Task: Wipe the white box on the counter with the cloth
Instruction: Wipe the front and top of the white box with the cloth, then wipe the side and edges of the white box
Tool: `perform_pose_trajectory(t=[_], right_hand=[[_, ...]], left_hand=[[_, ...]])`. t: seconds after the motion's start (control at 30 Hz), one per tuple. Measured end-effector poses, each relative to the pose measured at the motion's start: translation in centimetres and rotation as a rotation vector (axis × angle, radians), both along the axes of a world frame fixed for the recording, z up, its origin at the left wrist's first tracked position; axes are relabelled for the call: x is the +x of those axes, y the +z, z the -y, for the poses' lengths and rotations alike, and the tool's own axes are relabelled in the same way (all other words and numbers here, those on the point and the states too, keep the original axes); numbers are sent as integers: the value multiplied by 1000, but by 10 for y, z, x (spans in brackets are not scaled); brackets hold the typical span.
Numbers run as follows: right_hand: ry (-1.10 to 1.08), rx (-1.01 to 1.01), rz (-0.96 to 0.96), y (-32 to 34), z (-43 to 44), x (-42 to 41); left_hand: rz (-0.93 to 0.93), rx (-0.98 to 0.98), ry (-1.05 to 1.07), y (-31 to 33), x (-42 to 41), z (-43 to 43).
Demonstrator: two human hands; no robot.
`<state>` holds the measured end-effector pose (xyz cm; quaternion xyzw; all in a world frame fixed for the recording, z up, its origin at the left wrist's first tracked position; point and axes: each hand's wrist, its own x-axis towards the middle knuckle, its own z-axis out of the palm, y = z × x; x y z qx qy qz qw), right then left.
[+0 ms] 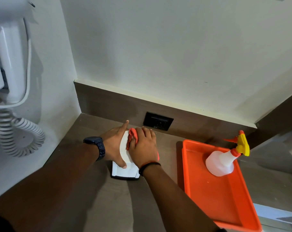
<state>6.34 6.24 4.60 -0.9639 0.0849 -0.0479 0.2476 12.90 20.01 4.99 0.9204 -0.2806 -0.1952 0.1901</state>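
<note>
While the wiping is plainly under way, I cannot say how much of it is finished: the right hand (142, 148) lies flat on the top of the white box (125, 166), pressing a bunched orange-red cloth (132, 137) onto the far part of that top, and the box shows no marks or wet streaks to tell wiped surface from unwiped. The box sits on the brown wood-grain table (108, 206) near the back corner, a little in front of the black wall socket (157, 121), and seems to rest on a dark base that peeps out at its near edge. The left hand (116, 144), with a dark wristwatch (96, 146) above it, steadies the box from its left side; its fingers (124, 127) lie stretched out and close together along the box's edge, the thumb down on the near part of the top, bracing rather than gripping. The right hand's fingers are curled down over the cloth, holding it against the box. My guess is that the near strip of the top, the front face and the sides are yet to be done, since the cloth covers only the far end. To the right, well apart from the box, an orange plastic tray (225, 206) rests on the table; it holds a single translucent spray bottle (220, 162) with a yellow-and-orange trigger head, standing tilted at the tray's far end, and whether any liquid is inside I cannot tell. On the left wall hangs a white hair dryer (9, 52) with a coiled cord.
</note>
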Motion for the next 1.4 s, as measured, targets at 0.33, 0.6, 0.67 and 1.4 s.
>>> perform_pose_trajectory(t=[0.33, 0.6, 0.67, 1.4], right_hand=[[-332, 573, 173, 3, 18, -21], [-891, 936, 388, -7, 69, -36], [-866, 929, 393, -10, 75, -42], [-555, 1339, 98, -60, -23, -73]], left_hand=[[52, 26, 161, -2, -21, 12], [304, 92, -73, -7, -20, 35], [145, 156, -232, 6, 1, 34], [281, 281, -372, 0, 6, 10]])
